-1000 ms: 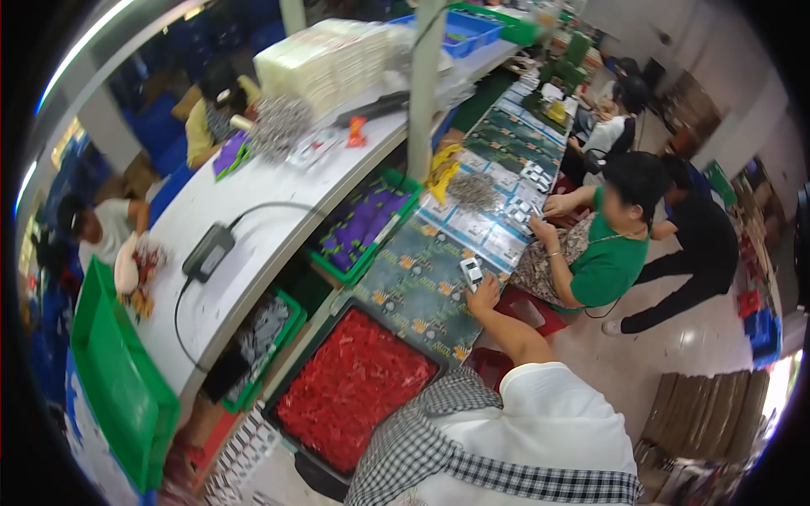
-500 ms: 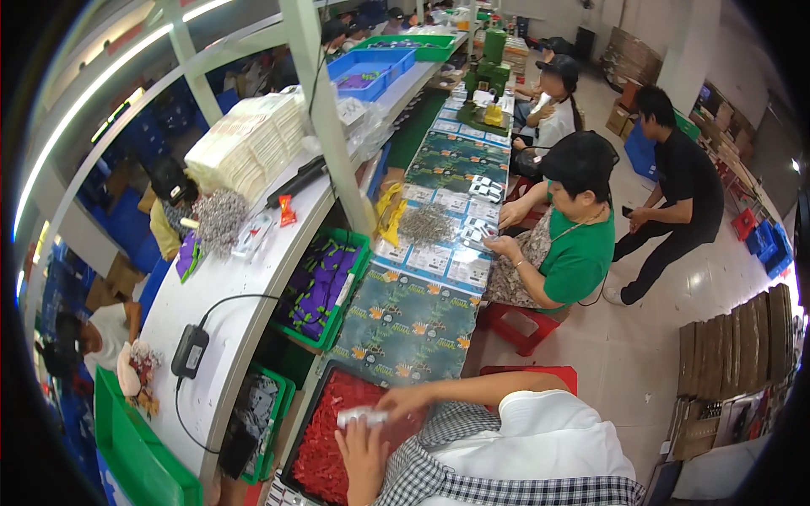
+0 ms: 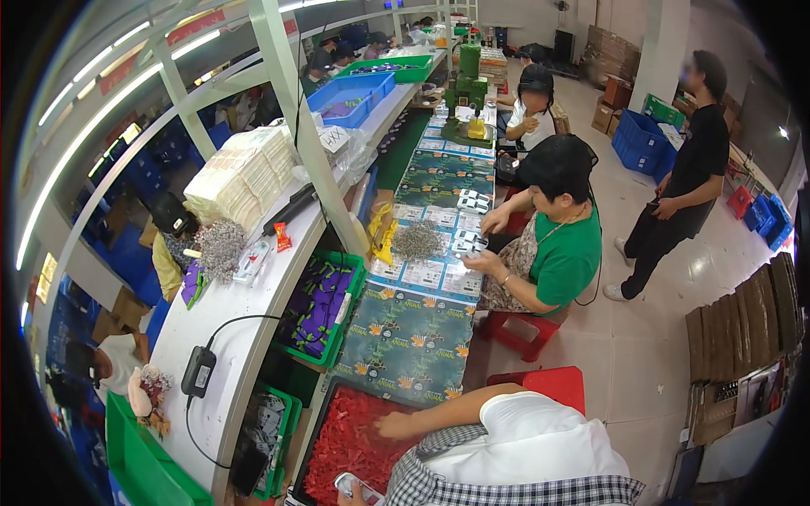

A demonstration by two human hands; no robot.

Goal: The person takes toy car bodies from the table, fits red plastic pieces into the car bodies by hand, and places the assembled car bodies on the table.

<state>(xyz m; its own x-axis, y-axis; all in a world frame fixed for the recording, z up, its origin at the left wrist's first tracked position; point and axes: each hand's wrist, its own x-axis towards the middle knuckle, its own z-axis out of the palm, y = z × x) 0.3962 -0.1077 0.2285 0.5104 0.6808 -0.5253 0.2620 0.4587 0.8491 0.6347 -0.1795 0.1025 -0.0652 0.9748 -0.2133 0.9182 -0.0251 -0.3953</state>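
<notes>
At the lower edge my left hand (image 3: pixel 361 496) is closed around a small white toy car body (image 3: pixel 347 483), held over the near side of a black tray (image 3: pixel 316 415). Loose red plastic pieces (image 3: pixel 337 438) fill that tray. My right hand (image 3: pixel 393 425) reaches in from the right, its fingers down among the red pieces. Those fingertips are blurred and partly hidden, so whether they grip a piece cannot be made out. My white right sleeve and checked apron cover the tray's right side.
Beyond the tray runs a patterned table covering (image 3: pixel 405 337). A co-worker in green (image 3: pixel 564 244) handles white toy cars (image 3: pixel 469 242) beside a heap of small metal parts (image 3: pixel 419 241). Green crates (image 3: pixel 337 325) of purple pieces stand left, below a white shelf (image 3: pixel 181 363). Red stools (image 3: pixel 548 386) stand right.
My hands have parted. The left has drawn down toward the lower edge with the toy car body, and the right has gone into the red pieces. The standing person at right has straightened up.
</notes>
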